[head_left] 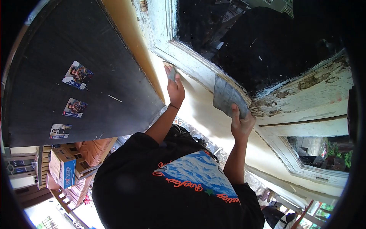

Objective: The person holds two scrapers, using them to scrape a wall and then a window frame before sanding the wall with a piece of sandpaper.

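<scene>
My left hand (175, 91) is raised beside the pale wall, its fingers closed on a small grey piece (172, 74) with the thumb over it. To the right, my right hand (243, 124) grips the lower end of a flat grey sheet (227, 97), thumb on its face. The sheet lies against the edge of a worn white window frame (198, 61), near the corner where the wood is rough and broken. The fingers behind the sheet are partly hidden.
A dark panel with picture stickers (42, 84) stands at the left. Below it are a cardboard box (63, 166) and cushioned seats. Dark glass (244, 42) fills the window above my hands. Another person (276, 216) is partly visible at the lower right.
</scene>
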Motion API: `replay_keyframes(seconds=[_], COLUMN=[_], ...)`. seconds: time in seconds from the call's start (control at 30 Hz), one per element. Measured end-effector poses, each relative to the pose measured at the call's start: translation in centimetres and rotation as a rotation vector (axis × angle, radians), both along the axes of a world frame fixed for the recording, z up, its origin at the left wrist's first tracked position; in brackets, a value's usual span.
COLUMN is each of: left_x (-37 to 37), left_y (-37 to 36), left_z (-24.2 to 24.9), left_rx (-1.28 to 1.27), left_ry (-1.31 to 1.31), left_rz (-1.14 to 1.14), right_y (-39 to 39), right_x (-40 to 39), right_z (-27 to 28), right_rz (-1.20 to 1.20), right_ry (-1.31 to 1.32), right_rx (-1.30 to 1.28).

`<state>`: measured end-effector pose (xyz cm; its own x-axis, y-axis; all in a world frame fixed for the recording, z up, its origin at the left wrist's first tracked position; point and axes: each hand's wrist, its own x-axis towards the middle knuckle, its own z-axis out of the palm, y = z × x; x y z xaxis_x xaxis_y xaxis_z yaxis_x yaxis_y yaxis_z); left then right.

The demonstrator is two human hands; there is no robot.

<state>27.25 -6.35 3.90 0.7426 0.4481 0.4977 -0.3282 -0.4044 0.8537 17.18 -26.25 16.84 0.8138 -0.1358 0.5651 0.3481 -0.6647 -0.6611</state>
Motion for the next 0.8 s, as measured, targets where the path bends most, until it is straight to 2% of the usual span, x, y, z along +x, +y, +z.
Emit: replay_keyframes(seconds=[0.13,0.23,0.27,0.37,0.43,0.5,0.53,0.57,0.63,0.7,0.77,0.8], left_x=[0.2,0.1,-1.0,-2.1,-2.1,-1.5,-1.4,-1.5,-1.7,-2.8,-4.0,-4.0], left_y=[0.8,0.5,-0.4,-2.0,-2.0,-1.6,-0.4,-0.7,-1.7,-2.3,-2.9,-2.5], left_z=[-2.3,-2.0,0.4,-0.8,-1.7,-1.8,-1.7,-0.8,1.1,0.3,-1.0,-1.7], left_rx=[-0.080,-0.026,-0.094,0.149,0.192,-0.258,-0.430,-0.429,-0.149,0.232,0.028,0.042], left_ry=[0.125,0.078,0.088,0.006,0.013,0.143,0.413,0.412,0.067,0.076,0.062,0.127], left_rz=[0.027,0.014,-0.073,-0.144,-0.146,-0.091,-0.200,-0.201,-0.085,-0.101,-0.255,-0.248], right_y=[-0.1,-0.1,-0.1,-0.1,-0.1,0.0,0.0,-0.1,-0.1,-0.1,0.0,0.0], right_x=[0.0,-0.1,-0.1,-0.1,0.0,0.0,-0.1,-0.1,0.1,0.0,0.0,0.0], right_z=[-0.2,0.1,0.0,-0.1,0.0,0.1,0.0,-0.2,-0.1,-0.2,0.0,0.0], right_rz=[-0.026,-0.015,-0.022,-0.029,-0.033,-0.011,-0.012,-0.009,-0.007,-0.025,-0.017,-0.012], right_ry=[0.033,0.053,0.050,0.064,0.081,0.007,0.010,0.015,0.016,0.041,0.030,0.020], right_rx=[-0.020,-0.010,-0.023,-0.027,-0.021,-0.025,-0.026,-0.022,-0.017,-0.035,-0.021,-0.010])
